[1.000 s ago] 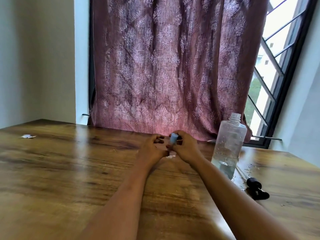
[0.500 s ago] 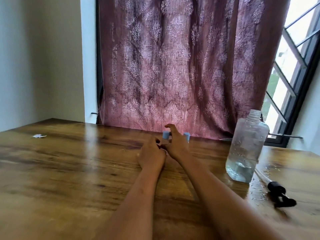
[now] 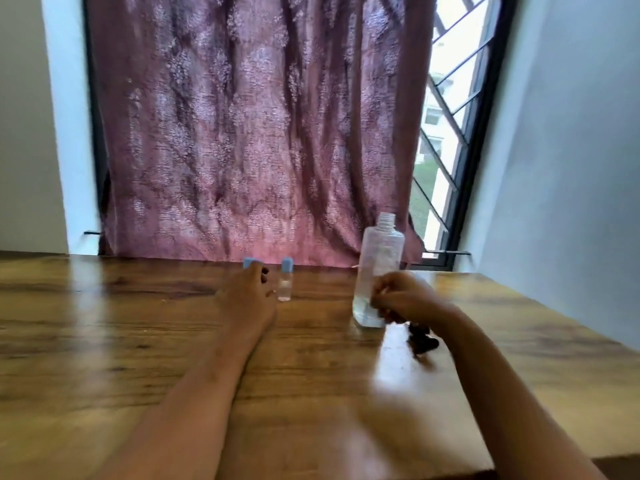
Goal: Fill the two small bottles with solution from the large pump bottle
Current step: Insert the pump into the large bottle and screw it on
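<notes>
Left grip (image 3: 247,296) is laid on the worktop (image 3: 104,341) with its fingers loosely bent against the first bottle (image 3: 250,263). Only the blue cap of that bottle is seen above the knuckles, so whether it is clasped cannot be told. A second bottle (image 3: 285,282), small, clear and blue-capped, is stood upright just to the right of those fingers. Well apart to the right, the big bottle (image 3: 379,258) is stood upright near the far edge, its threaded neck open and a little clear liquid seen at its base. Right grip (image 3: 405,299) is held in front of the lower part of the big bottle with its fingers curled. A black pump (image 3: 424,342) is seen just under that hand, but everything there is blurred, and whether the fingers are clamped on it cannot be told. A patterned curtain (image 3: 259,133) is hung behind the worktop, with a barred window (image 3: 446,133) beside it.
</notes>
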A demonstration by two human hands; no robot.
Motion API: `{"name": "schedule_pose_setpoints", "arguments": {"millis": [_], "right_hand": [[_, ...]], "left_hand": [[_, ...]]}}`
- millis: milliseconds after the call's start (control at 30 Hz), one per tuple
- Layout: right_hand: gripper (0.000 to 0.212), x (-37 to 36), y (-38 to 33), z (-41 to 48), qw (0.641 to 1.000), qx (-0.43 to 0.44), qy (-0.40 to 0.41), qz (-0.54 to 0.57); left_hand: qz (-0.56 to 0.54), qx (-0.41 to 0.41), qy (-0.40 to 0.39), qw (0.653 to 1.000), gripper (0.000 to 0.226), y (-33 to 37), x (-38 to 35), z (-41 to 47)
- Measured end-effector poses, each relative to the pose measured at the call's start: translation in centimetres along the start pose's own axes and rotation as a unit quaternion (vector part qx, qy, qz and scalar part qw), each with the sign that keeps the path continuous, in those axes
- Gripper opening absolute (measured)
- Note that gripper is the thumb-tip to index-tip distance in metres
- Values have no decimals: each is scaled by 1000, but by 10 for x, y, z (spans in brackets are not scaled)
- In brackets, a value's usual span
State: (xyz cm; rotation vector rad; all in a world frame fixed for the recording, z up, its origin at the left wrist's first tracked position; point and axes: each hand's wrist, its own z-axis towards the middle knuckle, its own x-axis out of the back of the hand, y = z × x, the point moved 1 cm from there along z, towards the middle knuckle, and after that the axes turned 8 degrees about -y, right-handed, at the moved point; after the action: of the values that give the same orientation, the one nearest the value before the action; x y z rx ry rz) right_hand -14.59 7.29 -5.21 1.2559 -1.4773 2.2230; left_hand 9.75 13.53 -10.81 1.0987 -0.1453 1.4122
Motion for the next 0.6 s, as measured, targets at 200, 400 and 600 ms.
{"name": "schedule_pose_setpoints", "arguments": {"millis": [200,400,600], "right_hand": [[33,25,64,-5,960,-108,-46,-253],[38,14,58,-3,953,-70,-75,-286],[27,27,57,-7,964,15,24,-263]], "left_hand": [[-60,-101,-88,989,41,53,-18,-27],[-89,-111,-133,981,75,117,-29,-47],[-132,-55,-123,982,92,179,-39,-37]]}}
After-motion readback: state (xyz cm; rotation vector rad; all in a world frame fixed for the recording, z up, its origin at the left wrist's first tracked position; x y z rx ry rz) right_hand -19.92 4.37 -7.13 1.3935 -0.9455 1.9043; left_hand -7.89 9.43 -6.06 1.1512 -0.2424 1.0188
